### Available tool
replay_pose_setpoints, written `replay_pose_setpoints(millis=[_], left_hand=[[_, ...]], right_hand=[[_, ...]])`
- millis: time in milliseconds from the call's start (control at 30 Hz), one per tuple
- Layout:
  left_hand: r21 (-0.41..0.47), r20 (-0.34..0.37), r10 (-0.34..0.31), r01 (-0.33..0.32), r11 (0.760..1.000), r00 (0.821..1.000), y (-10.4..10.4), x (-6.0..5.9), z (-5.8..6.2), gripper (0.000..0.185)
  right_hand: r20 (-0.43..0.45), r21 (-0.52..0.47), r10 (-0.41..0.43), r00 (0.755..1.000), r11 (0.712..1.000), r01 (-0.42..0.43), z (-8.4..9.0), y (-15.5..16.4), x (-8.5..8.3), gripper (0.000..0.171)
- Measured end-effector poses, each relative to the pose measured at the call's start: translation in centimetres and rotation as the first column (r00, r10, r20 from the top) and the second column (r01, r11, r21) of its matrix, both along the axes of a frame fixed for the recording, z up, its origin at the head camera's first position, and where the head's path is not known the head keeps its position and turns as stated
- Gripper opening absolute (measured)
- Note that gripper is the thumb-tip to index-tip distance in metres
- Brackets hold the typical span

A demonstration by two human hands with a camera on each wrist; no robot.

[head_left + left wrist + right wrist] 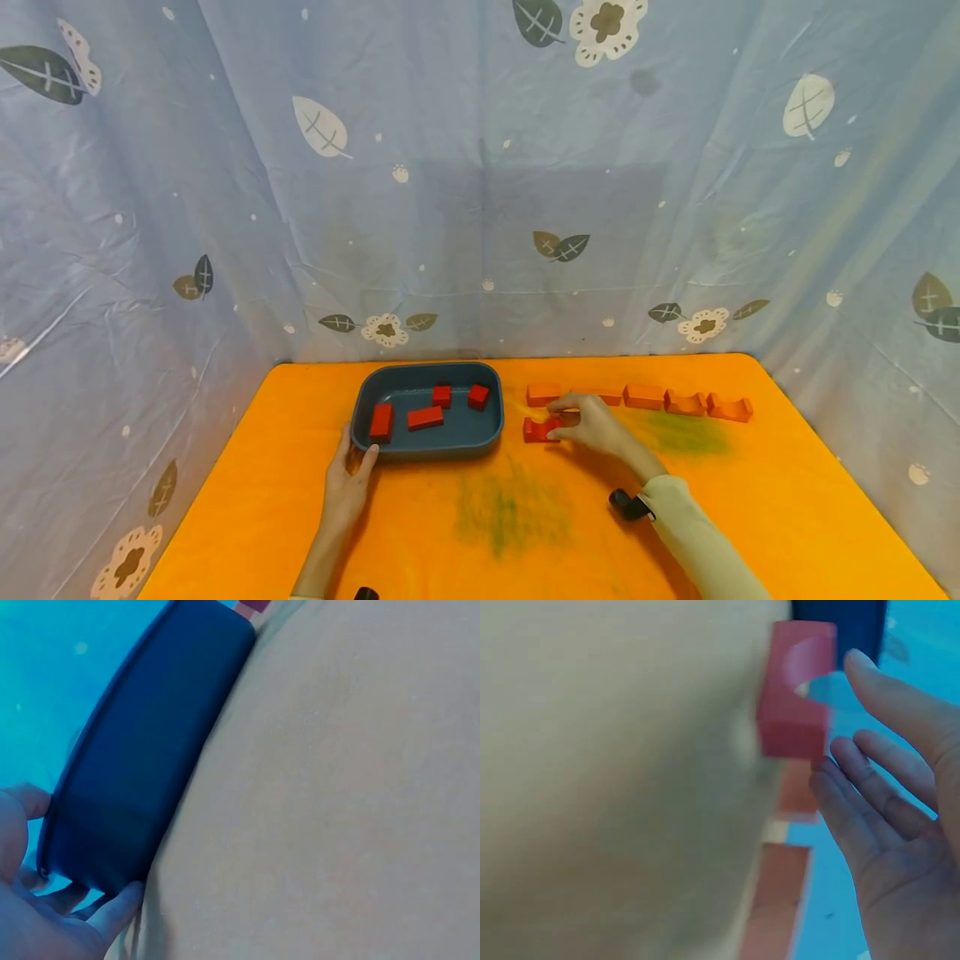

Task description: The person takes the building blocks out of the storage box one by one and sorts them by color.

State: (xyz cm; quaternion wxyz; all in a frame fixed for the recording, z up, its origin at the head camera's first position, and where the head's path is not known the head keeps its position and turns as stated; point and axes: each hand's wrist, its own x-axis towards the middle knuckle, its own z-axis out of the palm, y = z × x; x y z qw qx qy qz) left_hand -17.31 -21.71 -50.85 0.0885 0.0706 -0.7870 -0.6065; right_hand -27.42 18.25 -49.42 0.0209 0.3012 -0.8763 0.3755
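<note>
A person sits at an orange tabletop [750,500] with a blue flowered cloth [480,167] hung behind it. A dark blue tray [427,450] sits on the tabletop, and everything else is placed around this tray.

The left hand [348,487] is at the tray's near left corner. Its thumb lies on one side of the corner and its fingers reach up onto the rim, so its grip is wrapped round the tray's edge. The left wrist view shows the same thing: the tray's dark wall [142,772] with the hand [45,915] curled round its low corner.

Inside the tray lie four red blocks. A tall one [381,422] is nearest the left hand. A long one [425,417] lies in the middle. Two small ones [442,396] [477,396] sit toward the far side of the tray.

Just to the right of the tray lies a red notched block [538,429]. The right hand [592,425] is on it. Its fingers are only a little bent and touch the block's side. In the right wrist view the fingers [885,795] are spread and lie against the block [795,690], not pinching it.

Farther right of the tray, behind the right hand, a row of orange blocks [660,400] runs along the tabletop. The last one [729,407] in the row has a notch in its top.
</note>
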Motion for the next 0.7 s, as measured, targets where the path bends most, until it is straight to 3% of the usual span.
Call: replay_pose_setpoints(millis=[167, 333, 533, 700], left_hand=[[-0.023, 0.003, 0.008, -0.008, 1.000, 1.000, -0.1, 0.0, -0.1, 0.075], [-0.006, -0.001, -0.003, 0.003, 1.000, 1.000, 0.0, 0.0, -0.4, 0.076], [-0.005, -0.018, -0.006, 0.006, 1.000, 1.000, 0.4, -0.2, -0.5, 0.076], [0.000, -0.016, -0.005, 0.005, 1.000, 1.000, 0.1, -0.2, -0.4, 0.075]], right_hand=[[0.016, -0.022, 0.002, 1.000, 1.000, -0.002, 2.4, -2.2, -0.4, 0.046], [-0.025, 0.021, 0.050, 0.998, 0.999, -0.050, 4.2, -5.5, -0.4, 0.051], [-0.030, 0.138, 0.078, 0.996, 0.988, -0.074, 5.5, -9.4, -0.4, 0.053], [-0.066, 0.273, 0.026, 0.997, 0.962, -0.007, 5.8, -13.1, -1.2, 0.049]])
